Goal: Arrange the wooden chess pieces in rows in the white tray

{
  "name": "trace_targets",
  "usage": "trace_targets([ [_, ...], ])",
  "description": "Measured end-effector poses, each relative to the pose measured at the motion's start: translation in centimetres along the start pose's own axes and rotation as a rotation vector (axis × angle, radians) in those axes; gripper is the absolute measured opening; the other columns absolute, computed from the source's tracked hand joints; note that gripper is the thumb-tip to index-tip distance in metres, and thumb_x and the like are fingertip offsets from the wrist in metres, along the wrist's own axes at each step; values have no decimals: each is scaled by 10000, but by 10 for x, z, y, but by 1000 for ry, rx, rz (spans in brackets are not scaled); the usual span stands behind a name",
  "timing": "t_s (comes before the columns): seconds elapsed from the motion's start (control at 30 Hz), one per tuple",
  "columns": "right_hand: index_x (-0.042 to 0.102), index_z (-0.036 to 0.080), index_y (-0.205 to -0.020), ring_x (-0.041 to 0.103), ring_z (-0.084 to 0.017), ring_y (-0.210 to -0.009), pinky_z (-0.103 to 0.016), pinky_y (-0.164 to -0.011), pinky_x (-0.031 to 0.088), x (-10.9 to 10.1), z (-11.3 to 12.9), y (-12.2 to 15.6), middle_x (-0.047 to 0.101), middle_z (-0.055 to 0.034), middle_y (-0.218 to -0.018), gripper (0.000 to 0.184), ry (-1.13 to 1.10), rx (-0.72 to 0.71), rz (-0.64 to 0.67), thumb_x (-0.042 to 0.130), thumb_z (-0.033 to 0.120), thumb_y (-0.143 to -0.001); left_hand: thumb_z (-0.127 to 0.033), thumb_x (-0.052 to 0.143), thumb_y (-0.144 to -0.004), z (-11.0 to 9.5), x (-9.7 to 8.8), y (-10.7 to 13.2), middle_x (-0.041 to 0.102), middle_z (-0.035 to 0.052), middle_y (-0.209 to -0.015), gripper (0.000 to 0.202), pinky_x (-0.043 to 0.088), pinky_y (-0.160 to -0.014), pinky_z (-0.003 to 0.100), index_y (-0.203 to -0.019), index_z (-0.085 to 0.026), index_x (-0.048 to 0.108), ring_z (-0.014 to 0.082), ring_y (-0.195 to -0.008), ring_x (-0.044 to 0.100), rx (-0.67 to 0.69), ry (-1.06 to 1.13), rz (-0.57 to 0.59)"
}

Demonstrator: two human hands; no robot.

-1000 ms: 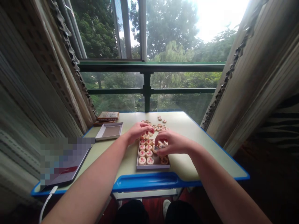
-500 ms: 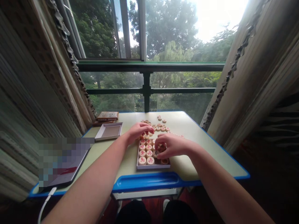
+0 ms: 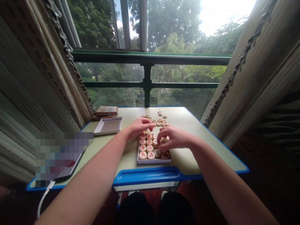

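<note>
A shallow white box (image 3: 153, 161) near the table's front edge holds several round wooden chess pieces (image 3: 147, 148) marked in red and dark characters. My right hand (image 3: 174, 139) hovers over the box's right side with its fingers curled down onto a piece (image 3: 162, 141). My left hand (image 3: 138, 127) rests at the box's far edge, fingers bent over a piece there. Beyond the box, several loose pieces (image 3: 159, 121) lie scattered on the pale tabletop.
The box's lid (image 3: 108, 126) lies open-side-up at the left, a small book (image 3: 106, 110) behind it. A tablet with a white cable (image 3: 45, 197) sits at the front left. The table has a blue rim (image 3: 150, 176). Curtains hang on both sides; a window railing is behind.
The camera has tipped down a little. My right hand has set a piece into the box's lower right and now fingers another piece higher up. My left hand has barely moved.
</note>
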State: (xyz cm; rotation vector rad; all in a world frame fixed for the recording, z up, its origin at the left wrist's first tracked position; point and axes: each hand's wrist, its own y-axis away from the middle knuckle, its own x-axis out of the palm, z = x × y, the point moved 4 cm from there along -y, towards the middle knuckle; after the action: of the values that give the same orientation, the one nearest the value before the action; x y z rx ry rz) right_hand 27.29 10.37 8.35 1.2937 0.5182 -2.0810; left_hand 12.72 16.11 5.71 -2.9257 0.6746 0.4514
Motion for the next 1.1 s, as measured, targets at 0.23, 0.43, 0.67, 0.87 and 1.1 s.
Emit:
trace_targets([
  [0.23, 746, 177, -773, 509, -105, -675, -222, -653, 397, 4, 8, -2, 553, -12, -739, 134, 34, -103, 67, 634, 241, -738, -439, 675, -633, 2, -4, -3, 603, 13, -626, 317, 262, -500, 226, -643, -125, 635, 72, -524, 375, 51, -21, -19],
  [0.43, 746, 193, -755, 532, -124, -723, -224, -667, 385, 14, 14, -3, 575, -4, -682, 108, 67, -118, 48, 659, 220, -697, -446, 668, -634, -1, -1, -3, 637, 37, -672, 321, 302, -532, 239, -662, -127, 649, 94, -574, 441, 41, -7, -12],
  [0.67, 732, 211, -690, 465, -84, -572, -218, -511, 282, 15, 15, -5, 611, 10, -690, 82, 200, 50, 15, 670, 253, -657, -434, 652, -647, -3, -1, -4, 647, 47, -682, 309, 337, -576, 253, -635, -126, 637, 110, -615, 488, 34, 0, -23],
  [0.87, 673, 163, -562, 356, -60, -488, -233, -477, 218, 13, 15, -11, 565, 15, -578, 179, 261, 62, 39, 642, 276, -697, -418, 668, -636, -4, 3, -3, 644, 33, -669, 292, 345, -570, 248, -616, -131, 619, 103, -591, 486, -1, -10, -9],
  [1.1, 736, 201, -719, 462, -90, -585, -222, -516, 269, 14, 16, -6, 623, 2, -680, 106, 178, -3, 41, 648, 253, -691, -397, 650, -653, -2, 2, -4, 646, 40, -686, 269, 315, -533, 238, -654, -129, 632, 94, -571, 463, 0, 10, -9],
])
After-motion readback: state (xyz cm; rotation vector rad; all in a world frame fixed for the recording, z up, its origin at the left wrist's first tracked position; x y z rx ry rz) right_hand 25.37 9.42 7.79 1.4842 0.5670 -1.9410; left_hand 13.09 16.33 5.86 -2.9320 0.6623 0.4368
